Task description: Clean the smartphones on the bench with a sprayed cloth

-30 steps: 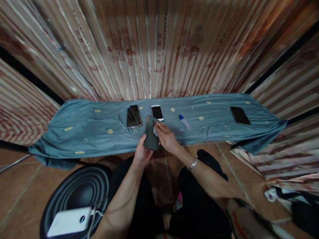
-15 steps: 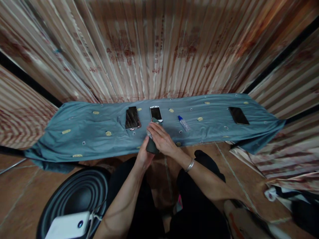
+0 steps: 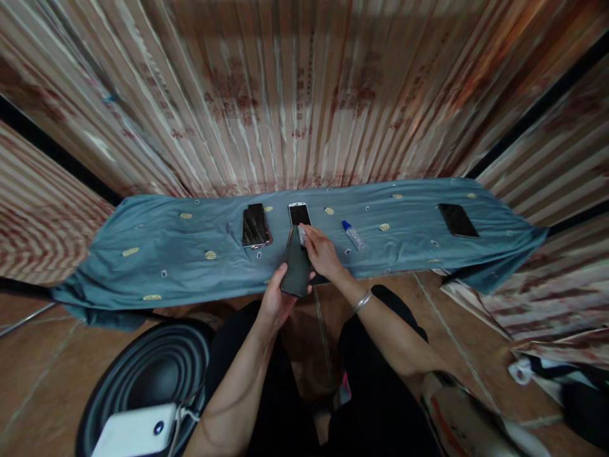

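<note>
My left hand is wrapped round the lower part of a dark phone, which is tilted over the front edge of the blue cloth. Near the phone's upper right, my right hand pinches a small whitish wipe or cloth against it. Just beyond lies a white-framed phone, its lower end hidden behind the held one. To the left, dark phones are stacked on the cloth. A clear bottle with a blue cap lies to the right.
The blue cloth covers a long narrow surface before striped curtains. Another dark phone lies at its right. On the floor at the lower left, a white power bank with a cable rests on a black ridged round object.
My right hand has moved right across the held phone, uncovering more of its dark surface. The whitish piece has moved to the phone's upper right. The view has shifted slightly.
</note>
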Available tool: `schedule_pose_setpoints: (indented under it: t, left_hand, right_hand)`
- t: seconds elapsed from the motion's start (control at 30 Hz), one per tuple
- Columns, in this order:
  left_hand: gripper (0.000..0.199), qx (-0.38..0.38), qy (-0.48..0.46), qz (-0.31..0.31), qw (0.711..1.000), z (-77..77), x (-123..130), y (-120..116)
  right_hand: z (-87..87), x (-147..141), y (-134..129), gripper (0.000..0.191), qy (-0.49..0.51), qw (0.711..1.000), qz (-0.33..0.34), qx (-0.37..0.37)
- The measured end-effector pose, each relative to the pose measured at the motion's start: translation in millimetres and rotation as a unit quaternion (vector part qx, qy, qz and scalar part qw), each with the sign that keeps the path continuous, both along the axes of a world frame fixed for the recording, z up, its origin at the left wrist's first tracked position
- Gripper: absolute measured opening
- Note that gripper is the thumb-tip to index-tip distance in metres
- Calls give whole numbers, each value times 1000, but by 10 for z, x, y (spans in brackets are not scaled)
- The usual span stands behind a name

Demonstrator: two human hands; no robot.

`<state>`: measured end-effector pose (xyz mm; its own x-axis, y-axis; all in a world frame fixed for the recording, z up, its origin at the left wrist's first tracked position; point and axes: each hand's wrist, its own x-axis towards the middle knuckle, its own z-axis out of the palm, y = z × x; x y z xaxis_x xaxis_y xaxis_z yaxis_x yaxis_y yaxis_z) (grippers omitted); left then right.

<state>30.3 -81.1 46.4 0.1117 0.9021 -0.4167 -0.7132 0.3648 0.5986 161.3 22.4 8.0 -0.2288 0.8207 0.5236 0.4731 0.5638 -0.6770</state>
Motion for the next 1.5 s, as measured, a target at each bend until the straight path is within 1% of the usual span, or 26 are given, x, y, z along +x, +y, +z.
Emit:
schedule_pose_setpoints:
  t: [0.1,0.17,0.23,0.3,0.37,0.47,0.63,0.73,0.87,1.0,1.1,1.13,1.2,1.27,1.33,1.4,1.5]
  left_hand:
    - [34,7,-1,-2,1000,10,-48,-8]
    - [35,8,-8,-7,1000,5,-73,-12]
    - [35,12,-16,-1,1000,-3,-84,-11]
    - [33,10,-19,23,999,-10,-85,-5]
    - [28,-3,-23,60,998,-13,-80,5]
    - [22,-21,-39,99,994,-14,-89,20]
    - [27,-15,-60,115,991,-2,-167,60]
    - [26,-4,-68,134,989,15,-214,85]
    - [26,3,-83,148,986,31,-256,91]
    - [30,1,-76,130,989,12,-295,69]
    - [35,25,-86,114,990,1,-315,41]
    - [37,33,-94,103,990,3,-318,30]
    - [42,34,-108,79,990,15,-316,11]
    - [44,21,-112,64,991,29,-303,-1]
    - [46,11,-111,65,992,40,-281,-1]
    - [51,7,-115,66,991,44,-256,7]
    - [59,-4,-125,66,990,45,-233,20]
  right_hand:
    - [-43,1,33,40,88,994,-19,-55]
    - [-65,-26,50,36,166,980,-33,-106]
    - [-76,-78,52,35,250,952,-33,-176]
    - [-73,-142,39,34,316,917,-22,-243]
    - [-53,-204,16,34,347,896,-17,-276]
    - [3,-276,-28,36,349,895,-22,-277]
    - [91,-399,-167,39,334,897,-20,-287]
    - [97,-486,-329,38,318,902,-17,-292]
    - [39,-544,-616,34,296,909,-16,-293]
    - [-42,-493,-939,31,237,934,-4,-268]
    - [-30,-387,-1186,31,158,961,15,-226]
    - [-5,-344,-1258,31,122,971,12,-204]
    - [62,-267,-1370,35,66,987,-26,-144]
    - [127,-220,-1423,38,13,997,-44,-62]
    - [162,-220,-1422,41,-36,998,-50,6]
    - [156,-258,-1391,43,-76,995,-47,51]
    - [102,-347,-1340,43,-106,989,-46,89]
